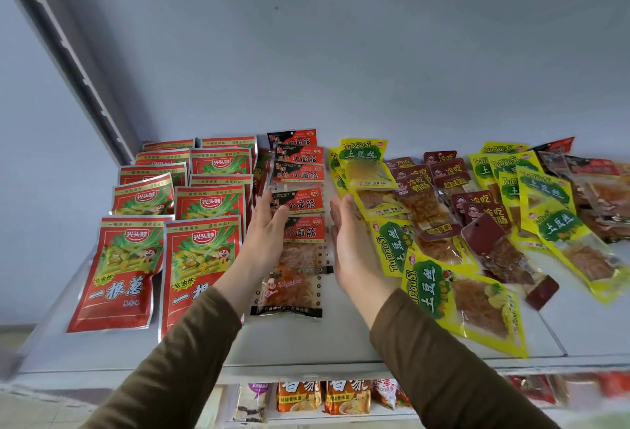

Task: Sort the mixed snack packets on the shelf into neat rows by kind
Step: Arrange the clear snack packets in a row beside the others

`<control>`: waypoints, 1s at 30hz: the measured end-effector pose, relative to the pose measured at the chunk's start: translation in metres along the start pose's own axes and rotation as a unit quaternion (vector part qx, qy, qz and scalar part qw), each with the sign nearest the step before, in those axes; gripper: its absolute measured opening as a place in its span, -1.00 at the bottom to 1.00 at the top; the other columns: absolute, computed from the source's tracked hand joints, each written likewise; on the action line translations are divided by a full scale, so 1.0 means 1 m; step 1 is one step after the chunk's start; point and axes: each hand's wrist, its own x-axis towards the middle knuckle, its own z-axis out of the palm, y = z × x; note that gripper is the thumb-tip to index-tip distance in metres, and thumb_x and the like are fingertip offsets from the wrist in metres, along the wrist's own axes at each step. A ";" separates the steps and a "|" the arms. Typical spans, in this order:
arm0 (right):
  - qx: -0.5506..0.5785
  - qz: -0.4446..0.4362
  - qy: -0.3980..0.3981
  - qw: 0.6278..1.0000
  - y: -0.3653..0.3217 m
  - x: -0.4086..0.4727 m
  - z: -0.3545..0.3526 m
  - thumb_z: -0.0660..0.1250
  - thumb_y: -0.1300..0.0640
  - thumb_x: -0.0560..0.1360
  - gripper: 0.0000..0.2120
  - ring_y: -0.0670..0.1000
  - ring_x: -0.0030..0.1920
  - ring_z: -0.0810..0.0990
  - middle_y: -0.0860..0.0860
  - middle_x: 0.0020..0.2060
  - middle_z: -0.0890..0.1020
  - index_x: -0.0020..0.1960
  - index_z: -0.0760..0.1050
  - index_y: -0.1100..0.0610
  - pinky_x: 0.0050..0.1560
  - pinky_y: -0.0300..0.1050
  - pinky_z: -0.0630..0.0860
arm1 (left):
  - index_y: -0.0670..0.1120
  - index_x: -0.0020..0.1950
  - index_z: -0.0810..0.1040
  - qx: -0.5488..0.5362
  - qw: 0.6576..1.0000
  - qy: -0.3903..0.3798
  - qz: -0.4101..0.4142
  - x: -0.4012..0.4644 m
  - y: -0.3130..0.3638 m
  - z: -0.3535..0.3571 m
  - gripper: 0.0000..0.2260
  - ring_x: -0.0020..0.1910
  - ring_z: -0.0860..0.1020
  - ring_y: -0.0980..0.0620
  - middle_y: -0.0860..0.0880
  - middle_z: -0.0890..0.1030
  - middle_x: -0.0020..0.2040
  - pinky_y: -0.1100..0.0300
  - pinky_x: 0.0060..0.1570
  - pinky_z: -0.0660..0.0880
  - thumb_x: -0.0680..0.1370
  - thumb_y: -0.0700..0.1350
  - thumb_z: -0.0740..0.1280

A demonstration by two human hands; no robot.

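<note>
A row of clear packets with red-and-black tops (300, 224) runs front to back in the middle of the white shelf (306, 340). My left hand (266, 234) lies flat against the row's left side, fingers touching a packet. My right hand (351, 244) stands edge-on at the row's right side, palm facing the row, holding nothing. Two neat rows of large red packets (201, 258) fill the left. Yellow-green packets (460, 302) and dark red packets (426, 203) lie mixed and askew on the right.
The shelf's grey back wall rises behind the packets, and a grey upright post (68, 53) bounds the left corner. A lower shelf holds orange snack bags (324, 394). More dark packets (600, 190) are heaped at the far right.
</note>
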 end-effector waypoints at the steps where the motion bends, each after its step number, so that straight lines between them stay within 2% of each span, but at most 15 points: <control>1: -0.003 -0.006 -0.001 1.000 0.001 0.000 0.002 -0.05 -0.39 0.63 -0.39 -0.17 0.27 0.53 -0.10 0.44 0.51 0.55 0.35 -0.14 0.06 -0.20 0.51 | 0.15 0.69 -0.06 0.007 1.000 -0.001 0.003 0.001 0.000 0.001 -0.40 0.64 0.14 -0.08 -0.02 0.09 0.68 -0.19 0.55 0.25 0.70 0.24 0.07; 4: -0.004 0.001 -0.012 1.000 0.005 -0.003 0.007 -0.03 -0.42 0.60 -0.44 -0.08 0.18 0.67 -0.08 0.20 0.69 0.35 0.53 -0.20 0.24 0.05 0.59 | 0.15 0.69 -0.11 0.012 1.000 -0.002 0.004 0.005 -0.003 0.000 -0.36 0.67 0.02 -0.05 0.02 -0.01 0.70 -0.21 0.58 0.16 0.68 0.26 0.07; 7: -0.015 -0.002 -0.014 1.000 0.004 -0.006 0.010 -0.02 -0.48 0.54 -0.39 -0.04 0.23 0.66 -0.10 0.19 0.70 0.38 0.51 -0.22 0.28 0.11 0.58 | 0.19 0.68 -0.12 0.004 1.000 -0.007 -0.002 0.004 0.000 0.001 -0.28 0.66 0.06 -0.06 0.02 0.01 0.70 -0.21 0.58 0.18 0.60 0.34 0.08; 9: -0.018 -0.002 -0.007 1.000 -0.004 -0.006 0.006 -0.04 -0.41 0.61 -0.45 -0.14 0.13 0.68 -0.14 0.14 0.69 0.40 0.47 -0.21 0.12 -0.06 0.64 | 0.21 0.68 -0.09 -0.026 0.999 -0.003 -0.026 0.005 0.003 -0.001 -0.28 0.63 0.18 -0.09 0.01 0.10 0.68 -0.19 0.54 0.27 0.58 0.34 0.10; 11: -0.014 0.015 0.013 1.000 -0.017 -0.001 0.004 -0.09 -0.29 0.69 -0.57 -0.33 -0.15 0.66 -0.21 -0.03 0.65 0.31 0.44 -0.19 -0.20 -0.32 0.61 | 0.19 0.68 -0.04 -0.061 0.997 0.003 -0.046 0.008 0.011 -0.005 -0.33 0.53 0.35 -0.11 -0.01 0.24 0.62 -0.18 0.46 0.39 0.61 0.31 0.09; 12: -0.010 0.025 0.019 0.999 -0.024 0.003 0.004 -0.10 -0.29 0.69 -0.56 -0.31 -0.17 0.66 -0.18 -0.04 0.65 0.30 0.45 -0.17 -0.22 -0.31 0.61 | 0.19 0.68 -0.01 -0.075 0.996 0.003 -0.054 0.011 0.015 -0.007 -0.31 0.49 0.40 -0.11 -0.02 0.29 0.59 -0.18 0.44 0.41 0.59 0.33 0.10; 14: -0.010 0.036 0.029 0.999 -0.029 0.019 0.009 -0.09 -0.38 0.65 -0.42 -0.09 0.02 0.70 -0.03 0.10 0.69 0.42 0.44 -0.10 -0.02 -0.08 0.65 | 0.15 0.66 0.11 -0.091 0.993 0.006 -0.081 0.019 0.026 -0.011 -0.20 0.49 0.41 -0.15 -0.06 0.33 0.59 -0.20 0.45 0.38 0.47 0.43 0.14; 16: -0.021 0.030 0.052 0.998 -0.030 0.033 0.016 -0.04 -0.53 0.53 -0.25 0.05 0.19 0.66 0.02 0.26 0.64 0.51 0.37 -0.10 0.14 0.10 0.63 | -0.03 0.61 0.27 -0.101 0.991 0.024 -0.081 0.029 0.033 -0.013 -0.32 0.48 0.41 -0.22 -0.15 0.39 0.55 -0.22 0.46 0.36 0.60 0.32 0.16; 18: -0.034 0.022 0.055 0.998 -0.010 0.069 0.015 -0.01 -0.77 0.22 0.08 0.10 0.34 0.58 0.01 0.40 0.56 0.54 0.33 -0.16 0.31 0.24 0.54 | -0.09 0.50 0.40 -0.090 0.991 0.024 -0.096 0.039 0.041 -0.015 -0.44 0.41 0.48 -0.26 -0.19 0.48 0.47 -0.23 0.42 0.40 0.63 0.24 0.12; 20: -0.036 0.006 0.064 0.997 0.011 0.102 0.014 -0.03 -0.84 0.04 0.22 0.11 0.40 0.53 -0.01 0.44 0.52 0.53 0.34 -0.20 0.39 0.28 0.47 | -0.09 0.35 0.49 -0.069 0.992 0.011 -0.108 0.042 0.050 -0.015 -0.46 0.27 0.55 -0.22 -0.18 0.56 0.34 -0.25 0.36 0.45 0.58 0.24 0.06; 23: -0.057 -0.012 0.051 0.997 0.005 0.105 0.020 -0.02 -0.82 0.10 0.14 0.09 0.46 0.48 -0.05 0.47 0.49 0.52 0.33 -0.25 0.45 0.30 0.40 | -0.12 0.33 0.47 -0.063 0.994 0.009 -0.094 0.050 0.050 -0.020 -0.53 0.31 0.53 -0.12 -0.09 0.54 0.35 -0.20 0.39 0.44 0.67 0.20 0.06; 26: -0.068 0.001 0.032 0.997 -0.019 0.075 0.025 -0.04 -0.79 0.15 0.12 0.13 0.41 0.53 0.00 0.43 0.54 0.51 0.38 -0.20 0.39 0.30 0.47 | 0.02 0.53 0.35 -0.087 0.987 0.006 -0.135 0.051 0.043 -0.024 -0.25 0.33 0.55 -0.18 -0.11 0.52 0.43 -0.22 0.34 0.48 0.46 0.41 0.12; 27: -0.068 0.005 0.035 0.997 -0.031 0.061 0.027 -0.05 -0.75 0.24 0.05 0.14 0.41 0.52 0.03 0.45 0.52 0.54 0.35 -0.18 0.40 0.28 0.46 | 0.04 0.53 0.35 -0.097 0.985 0.009 -0.145 0.047 0.044 -0.024 -0.26 0.27 0.59 -0.19 -0.13 0.56 0.38 -0.22 0.30 0.51 0.46 0.42 0.13; 29: -0.058 0.008 0.038 0.998 -0.044 0.046 0.027 -0.11 -0.57 0.50 -0.16 0.15 0.44 0.48 0.02 0.48 0.47 0.59 0.26 -0.12 0.44 0.22 0.43 | -0.02 0.44 0.44 -0.105 0.983 0.010 -0.148 0.043 0.050 -0.024 -0.42 0.16 0.65 -0.19 -0.15 0.63 0.25 -0.20 0.25 0.55 0.60 0.34 0.12; 30: -0.045 0.011 0.036 0.998 -0.043 0.046 0.025 -0.12 -0.48 0.58 -0.26 0.15 0.42 0.50 0.00 0.42 0.51 0.57 0.30 -0.09 0.42 0.19 0.45 | -0.03 0.39 0.48 -0.108 0.983 0.009 -0.148 0.041 0.052 -0.023 -0.49 0.12 0.67 -0.19 -0.16 0.66 0.20 -0.17 0.22 0.57 0.65 0.29 0.10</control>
